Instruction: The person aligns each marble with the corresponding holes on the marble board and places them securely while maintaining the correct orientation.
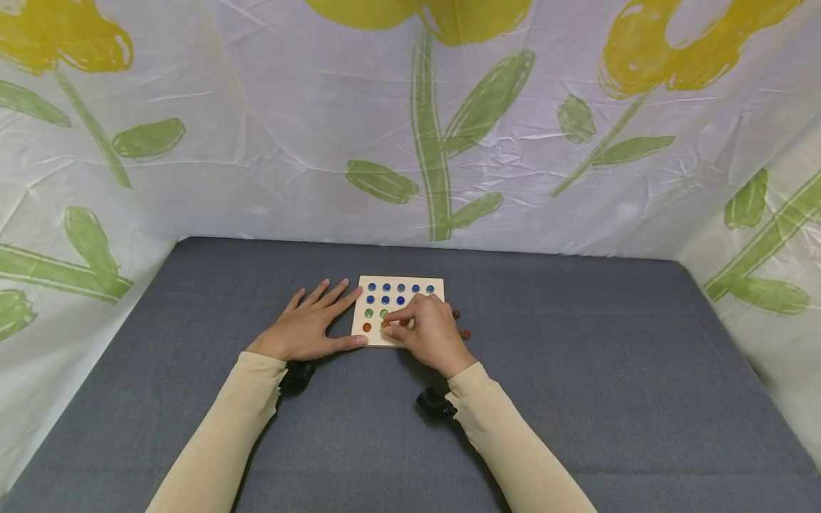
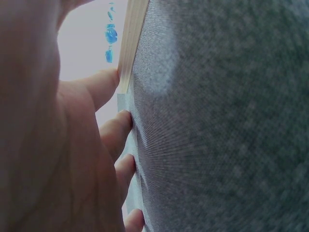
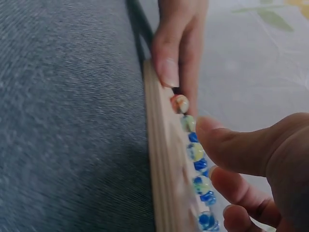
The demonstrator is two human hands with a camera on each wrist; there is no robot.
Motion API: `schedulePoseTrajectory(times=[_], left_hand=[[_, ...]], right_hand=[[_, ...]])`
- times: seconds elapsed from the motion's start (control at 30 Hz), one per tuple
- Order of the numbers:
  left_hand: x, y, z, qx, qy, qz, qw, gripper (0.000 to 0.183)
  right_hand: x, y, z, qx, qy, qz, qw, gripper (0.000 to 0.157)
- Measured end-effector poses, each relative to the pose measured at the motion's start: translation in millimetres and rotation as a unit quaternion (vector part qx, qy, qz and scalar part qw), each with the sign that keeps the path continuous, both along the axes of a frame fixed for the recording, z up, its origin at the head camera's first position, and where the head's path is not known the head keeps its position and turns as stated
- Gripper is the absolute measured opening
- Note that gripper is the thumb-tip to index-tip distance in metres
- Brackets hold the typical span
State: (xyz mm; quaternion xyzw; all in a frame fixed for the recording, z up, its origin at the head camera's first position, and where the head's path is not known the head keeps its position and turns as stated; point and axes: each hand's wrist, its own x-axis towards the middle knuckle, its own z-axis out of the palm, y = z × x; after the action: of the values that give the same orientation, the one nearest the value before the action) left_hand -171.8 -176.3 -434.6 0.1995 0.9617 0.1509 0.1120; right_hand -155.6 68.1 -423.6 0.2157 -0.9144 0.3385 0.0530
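Note:
A pale wooden board (image 1: 360, 285) lies flat on the table and bears rows of glass marbles: blue ones (image 1: 386, 288) at the back, green ones (image 1: 368, 313) nearer, and an orange marble (image 1: 367, 327) in the front row. My left hand (image 1: 308, 328) rests spread at the board's left side, its thumb on the near left corner and its index fingertip at the left edge. Over the front row, my right hand (image 1: 431, 331) pinches another orange marble (image 1: 385, 324) between thumb and fingers. That hand covers the board's right part. In the right wrist view, its fingertips hide the pinched marble.
Just right of the board, reddish marbles (image 1: 465, 334) lie on the dark grey tablecloth (image 1: 577, 370), partly beside the right hand. A white curtain (image 1: 288, 142) printed with yellow flowers stands behind the table. Each wrist wears a black camera (image 1: 435, 404).

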Motion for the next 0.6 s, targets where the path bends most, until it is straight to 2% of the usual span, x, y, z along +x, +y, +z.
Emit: schedulePoseTrajectory(times=[0.17,0.4,0.6], left_hand=[[-0.1,0.0,0.1,-0.002,-0.001,0.001,1.0,0.098],[0.3,0.6,2.2,0.001,-0.003,-0.001,1.0,0.098],[0.9,0.9,2.9,0.003,-0.003,-0.002,1.0,0.097]], right_hand=[[1.2,-3.4,-4.6,0.009,0.009,-0.014,1.0,0.014],[2.6,-6.4,-8.9,0.046,0.043,-0.011,0.998,0.014],[4.0,-7.3,-9.3,0.053,0.055,-0.01,0.997,0.015]])
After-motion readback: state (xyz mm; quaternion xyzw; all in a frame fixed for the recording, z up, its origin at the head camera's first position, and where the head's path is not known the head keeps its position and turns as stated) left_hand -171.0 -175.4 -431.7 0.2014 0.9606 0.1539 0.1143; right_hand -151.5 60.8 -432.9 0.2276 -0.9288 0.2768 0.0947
